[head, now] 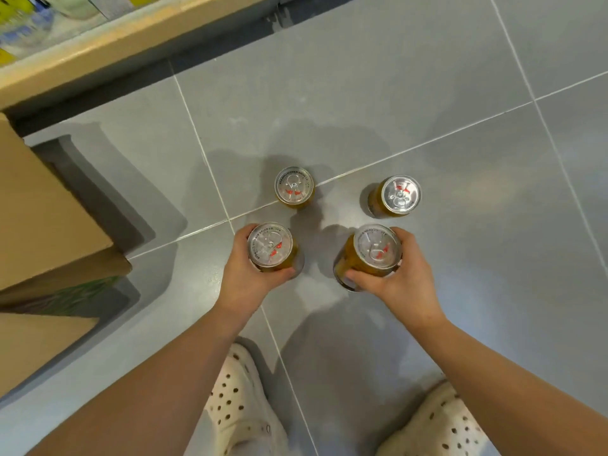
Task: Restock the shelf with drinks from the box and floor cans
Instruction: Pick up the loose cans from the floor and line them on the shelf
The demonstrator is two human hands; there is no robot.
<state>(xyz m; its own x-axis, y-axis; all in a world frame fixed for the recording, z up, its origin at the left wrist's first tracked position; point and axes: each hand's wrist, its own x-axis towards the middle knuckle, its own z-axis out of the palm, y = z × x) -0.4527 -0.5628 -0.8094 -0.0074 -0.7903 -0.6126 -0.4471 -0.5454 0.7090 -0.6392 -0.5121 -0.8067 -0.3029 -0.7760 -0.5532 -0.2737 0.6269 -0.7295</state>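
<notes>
Golden drink cans with silver pull-tab lids stand on the grey tiled floor. My left hand (245,274) is wrapped around the near-left can (270,245). My right hand (399,278) grips the near-right can (377,250), which tilts slightly. Two more cans stand free beyond them: the far-left can (293,186) and the far-right can (398,194). A cardboard box (42,222) with open flaps sits at the left. The shelf (98,44) with its pale wooden edge runs across the top left, blurred bottles on it.
My two feet in white perforated clogs (241,406) (442,426) stand at the bottom of the view. Grey floor tiles (460,77) with white grout lines stretch to the right and beyond the cans.
</notes>
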